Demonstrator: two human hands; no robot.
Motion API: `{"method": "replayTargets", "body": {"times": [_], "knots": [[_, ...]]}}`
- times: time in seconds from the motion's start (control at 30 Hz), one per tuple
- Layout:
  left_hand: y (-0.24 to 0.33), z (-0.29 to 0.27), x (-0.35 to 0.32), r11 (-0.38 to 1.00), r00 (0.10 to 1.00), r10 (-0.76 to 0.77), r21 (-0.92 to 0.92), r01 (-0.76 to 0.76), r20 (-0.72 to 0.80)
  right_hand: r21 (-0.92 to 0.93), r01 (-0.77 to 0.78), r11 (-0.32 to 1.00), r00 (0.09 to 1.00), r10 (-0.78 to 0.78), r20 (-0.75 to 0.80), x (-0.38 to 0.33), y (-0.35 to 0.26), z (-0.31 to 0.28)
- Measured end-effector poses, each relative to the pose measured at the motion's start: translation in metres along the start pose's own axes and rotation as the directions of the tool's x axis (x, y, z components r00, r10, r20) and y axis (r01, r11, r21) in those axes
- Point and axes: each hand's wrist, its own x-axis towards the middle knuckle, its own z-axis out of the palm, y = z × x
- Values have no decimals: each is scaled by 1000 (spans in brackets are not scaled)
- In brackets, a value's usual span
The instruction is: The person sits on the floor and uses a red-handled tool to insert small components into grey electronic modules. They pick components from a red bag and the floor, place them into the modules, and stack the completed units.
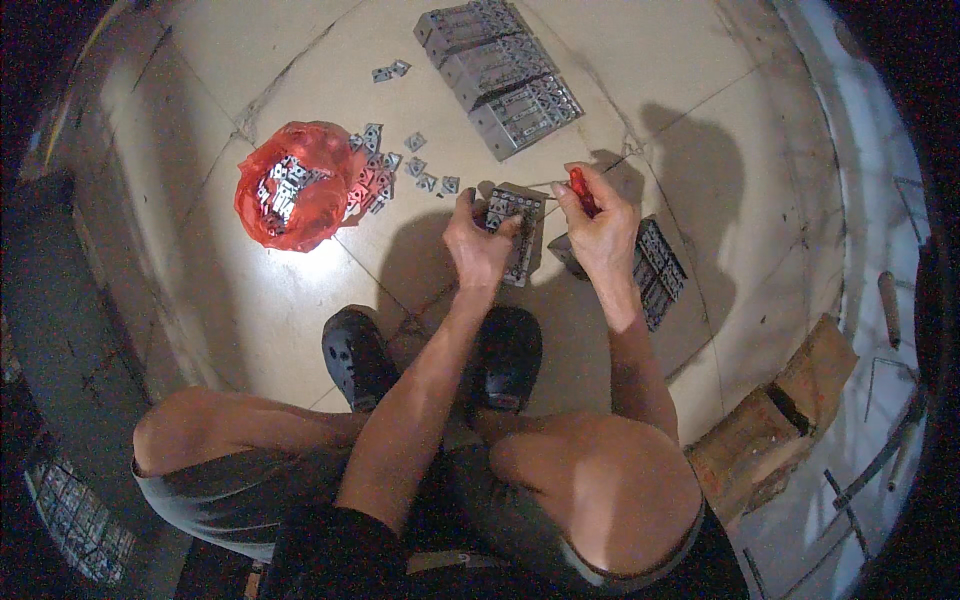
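Note:
My left hand (477, 247) grips a grey rectangular metal block (522, 258) just above the tiled floor, with the thumb across its top face. That face carries rows of small round fittings too small to name. My right hand (607, 228) is closed round the red handle of a screwdriver (581, 188). Its thin shaft points left toward the block's upper end; whether the tip touches cannot be made out. Close to my right wrist, a similar grey block (660, 268) lies on the floor, partly hidden by that hand.
Several similar blocks (500, 75) lie in a row at the far side. A red plastic bag (320, 142) holding small metal plates stands left, with loose plates (416, 167) scattered beside it. Brown cardboard (745, 440) lies at right. My black clogs (356, 352) are nearby.

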Motion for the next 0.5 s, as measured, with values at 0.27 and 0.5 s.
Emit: {"method": "replayTargets", "body": {"times": [0.27, 0.5], "knots": [[12, -10, 3, 993, 993, -113, -31, 114, 47, -1, 68, 998, 998, -68, 14, 0, -5, 0], [-3, -13, -1, 991, 993, -73, -104, 82, 92, 26, 85, 996, 996, -85, 16, -2, -7, 6]]}}
